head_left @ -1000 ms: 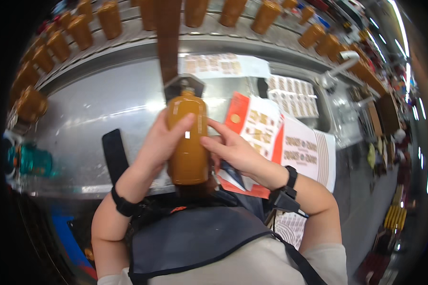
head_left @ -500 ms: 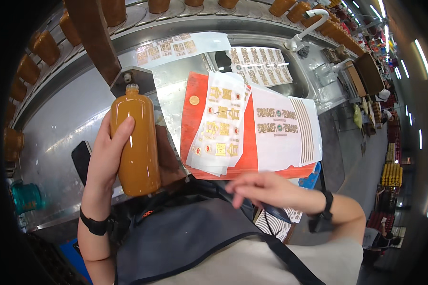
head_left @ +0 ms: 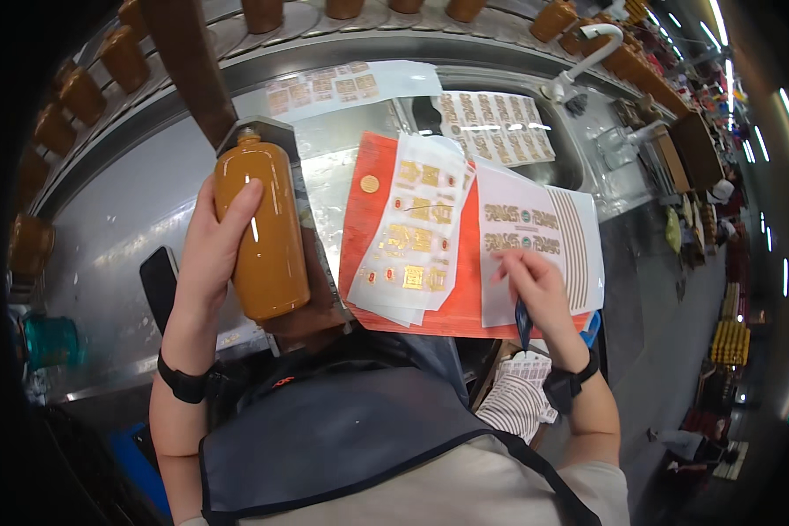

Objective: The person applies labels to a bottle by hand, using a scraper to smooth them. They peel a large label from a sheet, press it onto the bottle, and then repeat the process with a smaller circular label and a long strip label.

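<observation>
My left hand (head_left: 215, 254) is wrapped round a glossy caramel-brown bottle (head_left: 267, 237), thumb across its front. The bottle tilts, its neck up against a metal holder (head_left: 279, 138). Over the right side of a red board (head_left: 458, 309), my right hand (head_left: 539, 289) is closed, its thumb and forefinger together near a white sheet with dark decorative decals (head_left: 548, 230). A slim dark pointed tool (head_left: 523, 323), perhaps tweezers, sticks out below that hand. Left on the board lie overlapping decal sheets with gold characters (head_left: 421, 237) and a round gold disc (head_left: 370, 184).
More decal sheets lie by the sink (head_left: 491, 127) and behind the board (head_left: 324, 88). A white faucet (head_left: 587, 57) stands at the back right. Brown bottles (head_left: 124, 60) line a conveyor. A phone (head_left: 158, 285) and a teal container (head_left: 53, 342) sit left; striped sheets (head_left: 513, 399) lie near me.
My right hand has moved up and right onto the decal sheet, its fingers drawing in. The left hand has raised the bottle slightly against the holder. The view has shifted a little.
</observation>
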`<control>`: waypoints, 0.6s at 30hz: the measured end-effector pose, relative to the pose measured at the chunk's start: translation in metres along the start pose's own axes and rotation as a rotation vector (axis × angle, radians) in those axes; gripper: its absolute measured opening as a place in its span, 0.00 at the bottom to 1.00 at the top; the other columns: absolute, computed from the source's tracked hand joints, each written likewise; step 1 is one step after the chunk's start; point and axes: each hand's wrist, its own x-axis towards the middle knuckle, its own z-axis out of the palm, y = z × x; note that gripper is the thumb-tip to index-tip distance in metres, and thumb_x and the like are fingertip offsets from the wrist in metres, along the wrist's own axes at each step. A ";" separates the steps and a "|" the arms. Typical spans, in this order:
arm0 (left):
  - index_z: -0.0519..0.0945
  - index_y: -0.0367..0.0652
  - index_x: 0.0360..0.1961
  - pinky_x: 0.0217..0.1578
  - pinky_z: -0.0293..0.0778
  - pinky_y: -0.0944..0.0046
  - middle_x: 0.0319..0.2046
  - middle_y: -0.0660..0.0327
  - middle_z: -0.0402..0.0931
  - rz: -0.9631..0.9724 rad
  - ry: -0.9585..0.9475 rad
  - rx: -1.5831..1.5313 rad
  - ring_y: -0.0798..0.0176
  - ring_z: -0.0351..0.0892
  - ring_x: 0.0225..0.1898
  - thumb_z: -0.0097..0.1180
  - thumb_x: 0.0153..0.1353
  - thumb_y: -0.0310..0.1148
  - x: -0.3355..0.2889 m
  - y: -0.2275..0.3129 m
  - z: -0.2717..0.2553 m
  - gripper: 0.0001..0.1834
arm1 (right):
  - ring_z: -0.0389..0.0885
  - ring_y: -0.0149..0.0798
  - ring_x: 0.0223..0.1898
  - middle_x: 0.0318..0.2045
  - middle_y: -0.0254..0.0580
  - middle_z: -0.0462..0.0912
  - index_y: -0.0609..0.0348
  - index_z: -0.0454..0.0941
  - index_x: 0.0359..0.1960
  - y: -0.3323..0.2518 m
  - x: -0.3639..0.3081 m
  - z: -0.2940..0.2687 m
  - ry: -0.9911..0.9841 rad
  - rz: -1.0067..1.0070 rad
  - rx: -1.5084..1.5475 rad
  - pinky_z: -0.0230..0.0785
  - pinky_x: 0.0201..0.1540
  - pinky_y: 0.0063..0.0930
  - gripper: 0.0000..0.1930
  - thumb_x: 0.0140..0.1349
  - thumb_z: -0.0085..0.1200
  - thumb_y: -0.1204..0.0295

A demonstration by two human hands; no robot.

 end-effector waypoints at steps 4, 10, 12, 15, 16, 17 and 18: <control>0.62 0.34 0.65 0.56 0.70 0.64 0.54 0.55 0.73 -0.014 -0.012 0.058 0.64 0.74 0.54 0.62 0.64 0.45 -0.004 0.008 0.000 0.37 | 0.72 0.24 0.22 0.26 0.35 0.82 0.60 0.84 0.43 -0.013 0.064 -0.011 0.278 -0.455 -0.470 0.65 0.26 0.20 0.11 0.64 0.59 0.67; 0.57 0.37 0.69 0.59 0.68 0.63 0.58 0.53 0.69 -0.070 -0.064 0.044 0.62 0.71 0.59 0.63 0.64 0.44 -0.004 0.015 0.000 0.41 | 0.75 0.22 0.30 0.32 0.34 0.84 0.62 0.83 0.46 0.000 0.128 -0.104 0.095 -0.138 -0.415 0.68 0.35 0.20 0.17 0.60 0.64 0.63; 0.55 0.38 0.70 0.61 0.65 0.62 0.60 0.53 0.68 -0.078 -0.059 0.033 0.61 0.69 0.60 0.62 0.64 0.42 -0.005 0.017 0.000 0.41 | 0.81 0.29 0.37 0.37 0.39 0.85 0.62 0.82 0.49 -0.002 0.129 -0.121 0.030 -0.119 -0.462 0.71 0.42 0.24 0.22 0.57 0.66 0.61; 0.54 0.39 0.71 0.64 0.61 0.60 0.62 0.53 0.65 -0.087 -0.076 -0.065 0.59 0.66 0.63 0.60 0.63 0.39 -0.006 0.014 -0.004 0.41 | 0.79 0.50 0.53 0.48 0.50 0.81 0.59 0.79 0.54 -0.001 0.123 -0.133 -0.069 -0.106 -0.938 0.71 0.56 0.38 0.31 0.47 0.72 0.61; 0.53 0.40 0.72 0.66 0.59 0.60 0.64 0.53 0.64 -0.090 -0.097 -0.153 0.58 0.65 0.65 0.59 0.62 0.37 -0.006 0.012 -0.006 0.41 | 0.79 0.50 0.53 0.48 0.50 0.81 0.59 0.79 0.54 0.000 0.122 -0.133 -0.070 -0.108 -0.937 0.71 0.56 0.38 0.31 0.47 0.72 0.61; 0.53 0.40 0.72 0.66 0.59 0.60 0.64 0.53 0.64 -0.090 -0.096 -0.152 0.58 0.65 0.65 0.59 0.62 0.37 -0.006 0.008 -0.010 0.41 | 0.78 0.51 0.54 0.50 0.50 0.79 0.57 0.76 0.57 0.000 0.122 -0.133 -0.096 -0.101 -1.010 0.70 0.56 0.39 0.35 0.45 0.73 0.62; 0.52 0.41 0.72 0.66 0.58 0.59 0.64 0.53 0.65 -0.086 -0.105 -0.228 0.58 0.65 0.65 0.58 0.62 0.36 -0.007 0.004 -0.014 0.41 | 0.77 0.52 0.55 0.53 0.50 0.77 0.55 0.73 0.61 0.000 0.121 -0.134 -0.120 -0.092 -1.081 0.70 0.57 0.39 0.39 0.43 0.74 0.63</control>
